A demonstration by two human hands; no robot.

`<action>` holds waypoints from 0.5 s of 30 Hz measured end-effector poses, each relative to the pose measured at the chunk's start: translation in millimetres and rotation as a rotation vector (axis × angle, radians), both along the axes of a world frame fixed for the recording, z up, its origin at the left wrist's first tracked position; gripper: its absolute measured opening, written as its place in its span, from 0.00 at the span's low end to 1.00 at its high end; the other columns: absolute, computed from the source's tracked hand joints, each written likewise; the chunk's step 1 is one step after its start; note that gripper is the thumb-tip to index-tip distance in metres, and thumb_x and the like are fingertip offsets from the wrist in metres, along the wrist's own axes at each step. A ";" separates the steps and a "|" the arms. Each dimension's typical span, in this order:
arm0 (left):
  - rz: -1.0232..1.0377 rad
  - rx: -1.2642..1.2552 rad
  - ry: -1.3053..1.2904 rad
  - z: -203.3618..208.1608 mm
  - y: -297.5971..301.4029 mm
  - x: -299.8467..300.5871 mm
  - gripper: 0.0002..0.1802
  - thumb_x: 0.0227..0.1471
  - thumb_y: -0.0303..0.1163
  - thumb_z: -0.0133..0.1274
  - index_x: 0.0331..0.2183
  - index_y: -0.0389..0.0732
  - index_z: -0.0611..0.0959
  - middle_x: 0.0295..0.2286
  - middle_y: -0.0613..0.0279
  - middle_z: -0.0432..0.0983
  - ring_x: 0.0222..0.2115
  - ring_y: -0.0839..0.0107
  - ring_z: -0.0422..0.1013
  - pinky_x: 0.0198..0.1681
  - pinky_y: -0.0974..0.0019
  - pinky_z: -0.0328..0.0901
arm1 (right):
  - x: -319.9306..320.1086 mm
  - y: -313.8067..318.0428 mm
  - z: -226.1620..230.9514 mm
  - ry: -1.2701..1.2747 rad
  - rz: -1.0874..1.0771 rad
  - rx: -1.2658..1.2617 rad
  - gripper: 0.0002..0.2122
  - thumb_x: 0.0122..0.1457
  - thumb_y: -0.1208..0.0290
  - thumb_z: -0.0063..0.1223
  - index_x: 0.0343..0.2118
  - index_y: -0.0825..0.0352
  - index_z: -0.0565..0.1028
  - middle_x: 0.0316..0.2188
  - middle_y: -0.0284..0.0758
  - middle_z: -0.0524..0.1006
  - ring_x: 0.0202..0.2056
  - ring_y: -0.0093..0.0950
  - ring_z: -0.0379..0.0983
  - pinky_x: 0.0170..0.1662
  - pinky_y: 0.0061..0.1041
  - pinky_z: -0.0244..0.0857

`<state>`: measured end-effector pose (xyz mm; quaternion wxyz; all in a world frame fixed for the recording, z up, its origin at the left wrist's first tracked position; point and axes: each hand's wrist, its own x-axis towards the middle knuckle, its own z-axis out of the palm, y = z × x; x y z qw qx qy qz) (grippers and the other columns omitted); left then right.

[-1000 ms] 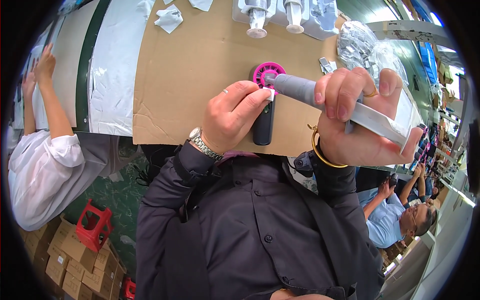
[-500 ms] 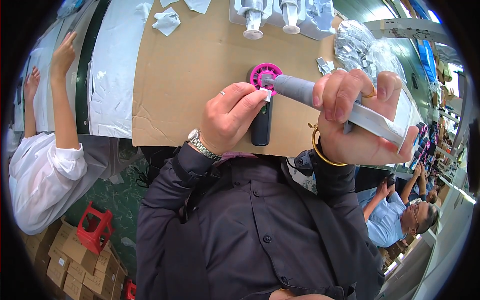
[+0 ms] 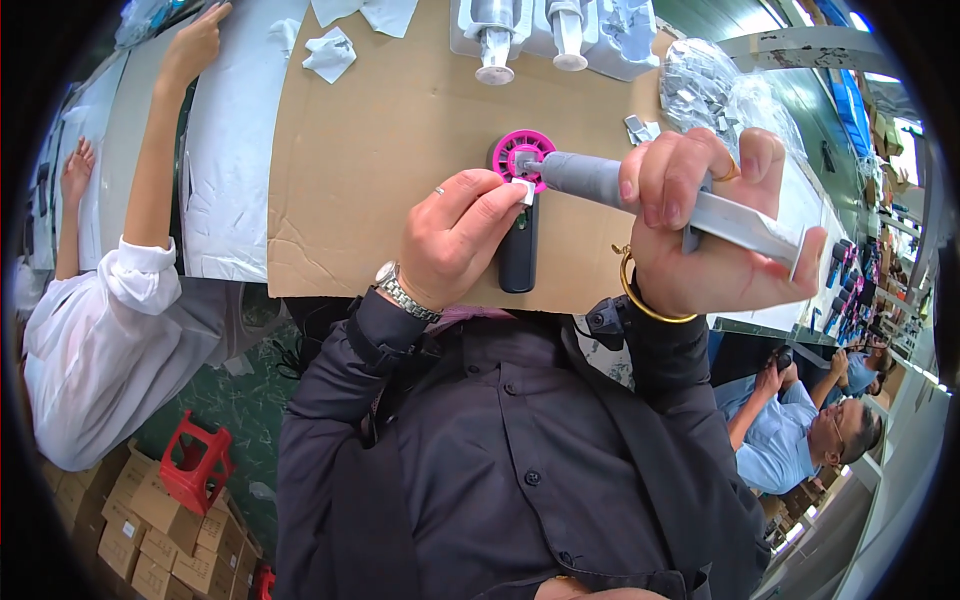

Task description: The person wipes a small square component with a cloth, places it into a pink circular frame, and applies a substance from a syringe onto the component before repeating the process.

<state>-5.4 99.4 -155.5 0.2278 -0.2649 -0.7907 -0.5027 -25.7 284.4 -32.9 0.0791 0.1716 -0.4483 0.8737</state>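
A handheld fan (image 3: 517, 250) with a dark handle and a round pink head (image 3: 544, 145) lies on a sheet of cardboard (image 3: 400, 120). My right hand (image 3: 700, 220) is wrapped round a large syringe (image 3: 585, 179) filled with grey matter, its thumb at the plunger's end. The syringe's nozzle points left at the middle of the pink head, where a greyish square patch shows; whether it touches cannot be made out. Between thumb and forefinger, my left hand (image 3: 450, 235) pinches a small white square piece (image 3: 524, 190) just below the pink head, over the top of the handle.
More syringes (image 3: 495, 50) lie in a white plastic tray (image 3: 625, 50) at the far edge. Right of it sits a clear bag (image 3: 700, 85) of small grey pieces. White scraps (image 3: 330, 54) lie far left. Co-workers sit on both sides; a red stool (image 3: 195, 460) stands lower left.
The syringe nozzle has shifted slightly left over the pink head, and my left hand still pinches the white piece. The co-worker on the left has reached farther forward.
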 end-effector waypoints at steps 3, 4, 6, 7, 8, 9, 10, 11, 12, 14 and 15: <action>0.007 -0.009 0.008 0.5 0.6 0.1 0.18 0.42 0.18 0.64 0.40 0.39 0.83 0.32 0.60 0.76 0.30 0.62 0.76 0.30 0.63 0.71 | -0.5 5.1 -1.2 -0.026 -0.025 -0.066 0.34 0.54 0.33 0.33 0.43 0.64 0.71 0.17 0.36 0.64 0.19 0.28 0.57 0.30 0.32 0.56; 0.007 -0.009 0.009 1.2 0.6 -0.4 0.18 0.42 0.18 0.64 0.40 0.39 0.83 0.32 0.60 0.76 0.30 0.62 0.76 0.30 0.63 0.71 | -0.8 7.8 -1.7 -0.037 -0.033 -0.112 0.35 0.54 0.33 0.34 0.43 0.65 0.73 0.17 0.35 0.63 0.19 0.27 0.57 0.31 0.32 0.55; 0.007 -0.007 0.010 2.0 0.2 -1.4 0.18 0.42 0.18 0.65 0.39 0.39 0.83 0.32 0.60 0.76 0.30 0.62 0.76 0.30 0.63 0.71 | -2.1 12.7 -2.6 -0.047 -0.043 -0.159 0.35 0.54 0.33 0.35 0.43 0.66 0.75 0.17 0.33 0.63 0.20 0.26 0.56 0.32 0.31 0.55; 0.005 -0.007 0.009 2.0 -0.1 -1.7 0.18 0.42 0.18 0.65 0.39 0.39 0.83 0.32 0.60 0.76 0.30 0.62 0.76 0.30 0.63 0.71 | -2.9 15.2 -3.0 -0.074 -0.064 -0.194 0.34 0.53 0.34 0.37 0.42 0.67 0.75 0.17 0.33 0.62 0.21 0.26 0.56 0.33 0.31 0.55; 0.006 -0.006 0.004 1.8 -0.4 -2.0 0.18 0.42 0.18 0.65 0.39 0.39 0.83 0.32 0.60 0.76 0.30 0.62 0.76 0.30 0.63 0.71 | -3.9 17.7 -3.5 -0.100 -0.085 -0.228 0.33 0.53 0.35 0.39 0.40 0.67 0.75 0.17 0.32 0.61 0.21 0.26 0.56 0.34 0.30 0.54; 0.007 -0.007 0.000 1.5 -0.5 -2.4 0.18 0.42 0.18 0.65 0.39 0.39 0.83 0.32 0.60 0.76 0.30 0.62 0.76 0.30 0.63 0.71 | -5.3 20.4 -4.8 -0.126 -0.106 -0.263 0.32 0.53 0.36 0.41 0.39 0.68 0.76 0.18 0.31 0.61 0.22 0.26 0.55 0.35 0.30 0.54; 0.008 -0.007 -0.004 1.1 -0.6 -2.9 0.18 0.42 0.18 0.65 0.39 0.39 0.83 0.32 0.60 0.76 0.30 0.62 0.76 0.30 0.63 0.71 | -7.4 23.5 -8.1 -0.126 -0.108 -0.264 0.32 0.53 0.36 0.41 0.39 0.68 0.76 0.18 0.31 0.61 0.22 0.26 0.55 0.35 0.30 0.54; 0.006 -0.007 -0.004 0.6 -0.9 -3.2 0.18 0.42 0.18 0.65 0.39 0.39 0.83 0.32 0.60 0.76 0.30 0.62 0.76 0.30 0.63 0.71 | -10.2 27.0 -13.3 -0.153 -0.128 -0.299 0.32 0.54 0.36 0.39 0.39 0.66 0.75 0.17 0.32 0.62 0.21 0.27 0.56 0.34 0.32 0.55; 0.005 -0.011 -0.011 0.1 -1.2 -3.5 0.18 0.42 0.18 0.65 0.39 0.39 0.83 0.32 0.60 0.76 0.30 0.62 0.76 0.30 0.63 0.71 | -12.7 30.2 -18.5 -0.180 -0.148 -0.334 0.32 0.54 0.35 0.38 0.38 0.64 0.73 0.17 0.34 0.62 0.20 0.28 0.57 0.33 0.34 0.55; 0.005 -0.018 -0.024 -0.7 -1.8 -4.0 0.18 0.42 0.18 0.65 0.40 0.39 0.83 0.33 0.60 0.76 0.30 0.62 0.76 0.30 0.63 0.71 | -14.3 32.1 -23.5 -0.207 -0.171 -0.371 0.31 0.55 0.34 0.36 0.38 0.63 0.72 0.17 0.35 0.63 0.20 0.30 0.58 0.33 0.36 0.56; 0.002 -0.019 -0.024 -0.7 -1.9 -4.3 0.18 0.42 0.18 0.65 0.40 0.39 0.83 0.33 0.60 0.76 0.30 0.62 0.76 0.30 0.63 0.71 | -14.4 32.2 -24.8 -0.239 -0.156 -0.413 0.28 0.53 0.37 0.40 0.35 0.64 0.70 0.18 0.34 0.62 0.21 0.29 0.57 0.34 0.34 0.56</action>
